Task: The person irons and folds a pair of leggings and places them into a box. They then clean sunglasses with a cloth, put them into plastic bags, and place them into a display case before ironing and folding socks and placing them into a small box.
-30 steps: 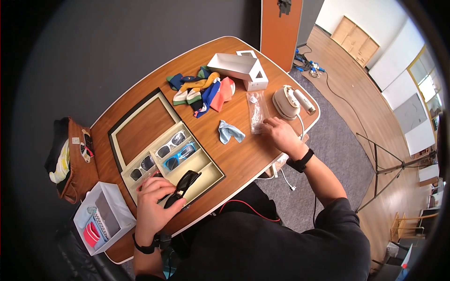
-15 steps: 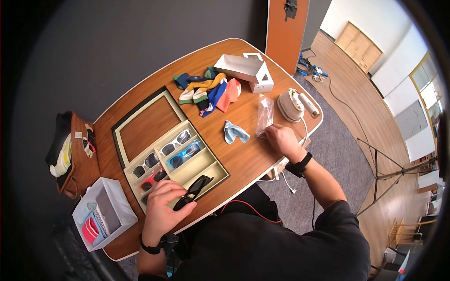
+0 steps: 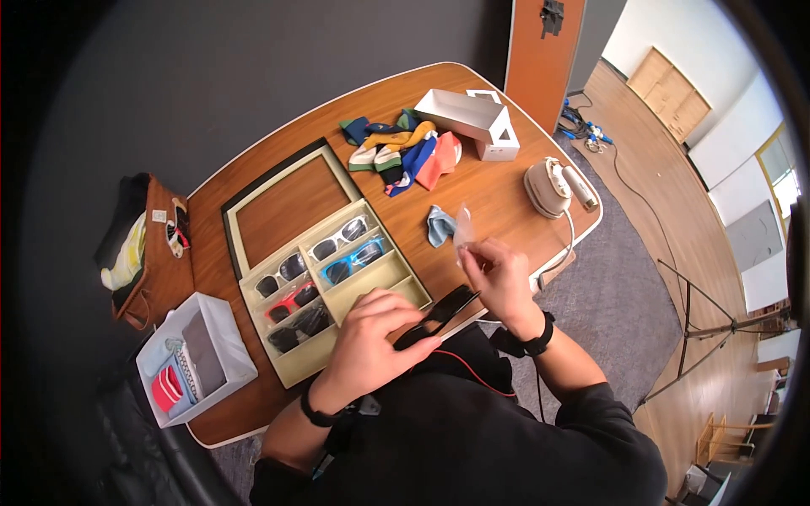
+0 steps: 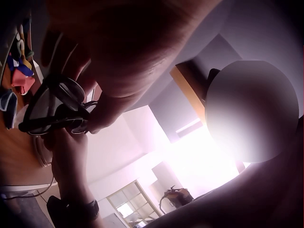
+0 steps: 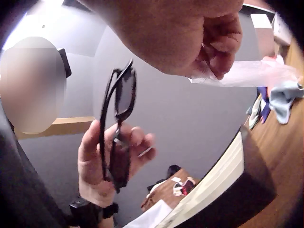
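In the head view my left hand point(image 3: 375, 337) pinches black sunglasses point(image 3: 439, 319) over the near edge of a display case point(image 3: 291, 371). The right wrist view shows their folded frame and dark lenses upright in the left fingers. My right hand point(image 3: 504, 282), close beside the sunglasses, pinches a clear plastic bag point(image 5: 256, 73) that hangs out past the fingertips. In the case's compartments lie white-framed sunglasses point(image 3: 339, 237), a blue pair point(image 3: 352, 260), a red pair point(image 3: 291, 302), a dark pair point(image 3: 299, 329) and another pale-framed pair point(image 3: 281, 275).
A light blue cloth point(image 3: 439, 226) lies beyond the right hand, with a pile of colourful socks point(image 3: 405, 152) further back. White boxes point(image 3: 464, 114) and a handheld steamer point(image 3: 548, 187) stand at the right. A white bin point(image 3: 232, 371) and a brown bag point(image 3: 164, 253) are at the left.
My right hand has picked the plastic bag up from the table and brought it left toward the sunglasses. My left hand has moved right with the sunglasses, uncovering the dark pair in the case.
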### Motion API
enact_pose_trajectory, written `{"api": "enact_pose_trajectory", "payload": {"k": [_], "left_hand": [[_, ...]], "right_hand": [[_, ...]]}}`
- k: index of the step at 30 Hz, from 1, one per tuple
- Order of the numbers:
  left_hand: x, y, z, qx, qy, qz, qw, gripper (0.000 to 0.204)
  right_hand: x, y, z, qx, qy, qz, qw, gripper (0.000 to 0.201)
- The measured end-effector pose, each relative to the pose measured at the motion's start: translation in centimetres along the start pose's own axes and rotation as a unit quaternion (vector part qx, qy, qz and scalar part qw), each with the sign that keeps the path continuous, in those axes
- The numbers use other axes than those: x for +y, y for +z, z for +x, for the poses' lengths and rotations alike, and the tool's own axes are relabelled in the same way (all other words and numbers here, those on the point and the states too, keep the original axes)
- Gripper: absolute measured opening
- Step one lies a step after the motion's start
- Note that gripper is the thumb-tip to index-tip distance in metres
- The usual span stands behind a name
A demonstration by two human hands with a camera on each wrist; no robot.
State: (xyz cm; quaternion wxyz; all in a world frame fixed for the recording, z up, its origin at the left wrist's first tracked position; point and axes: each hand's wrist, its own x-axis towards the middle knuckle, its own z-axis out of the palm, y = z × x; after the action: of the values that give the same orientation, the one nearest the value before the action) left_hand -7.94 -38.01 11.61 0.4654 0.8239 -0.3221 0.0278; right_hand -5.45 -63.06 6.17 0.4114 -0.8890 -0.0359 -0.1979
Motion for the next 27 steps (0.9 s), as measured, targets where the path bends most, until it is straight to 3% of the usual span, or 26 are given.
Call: {"api": "enact_pose_trajectory", "payload": {"k": [5, 6, 7, 9, 11, 14, 16, 20, 27], "left_hand": [[-0.5, -0.1, -0.3, 0.019, -0.013, 0.023, 0.999, 0.027], [-0.9, -0.3, -0.9, 0.022, -0.026, 0.024, 0.999, 0.025], [-1.2, -0.8, -1.6, 0.022, -0.029, 0.027, 0.999, 0.025], [-1.7, -1.8, -2.8, 0.015, -0.084, 0.026, 0.996, 0.024], [-2.3, -2.4, -3.9, 0.022, -0.099, 0.033, 0.994, 0.023], [-2.6, -2.8, -4.9, 0.020, -0.131, 0.066, 0.989, 0.025], [-2.3, -2.7, -5.0, 0.033, -0.127, 0.100, 0.986, 0.026], [-1.9, -2.2, -5.1, 0.072, -0.108, 0.165, 0.978, 0.027], [-2.1, -2.2, -5.1, 0.047, -0.109, 0.191, 0.974, 0.027]], "right_hand": [[-1.3, 3.0, -1.8, -0.096, 0.042, 0.155, 0.982, 0.012], [-0.2, 3.8, -2.1, -0.176, 0.122, 0.234, 0.948, 0.015], [-0.4, 4.1, -2.2, -0.178, 0.122, 0.237, 0.947, 0.015], [-0.8, 4.8, -2.2, -0.231, 0.215, 0.352, 0.881, 0.018], [-1.1, 5.4, -2.3, -0.231, 0.213, 0.344, 0.885, 0.020], [-2.0, 5.8, -2.5, -0.223, 0.185, 0.305, 0.907, 0.019], [-3.0, 5.7, -2.2, -0.167, 0.081, 0.158, 0.970, 0.018], [-3.9, 5.6, -2.0, -0.145, 0.068, 0.140, 0.977, 0.016], [-4.2, 5.9, -2.7, -0.099, -0.032, 0.116, 0.988, 0.011]]}}
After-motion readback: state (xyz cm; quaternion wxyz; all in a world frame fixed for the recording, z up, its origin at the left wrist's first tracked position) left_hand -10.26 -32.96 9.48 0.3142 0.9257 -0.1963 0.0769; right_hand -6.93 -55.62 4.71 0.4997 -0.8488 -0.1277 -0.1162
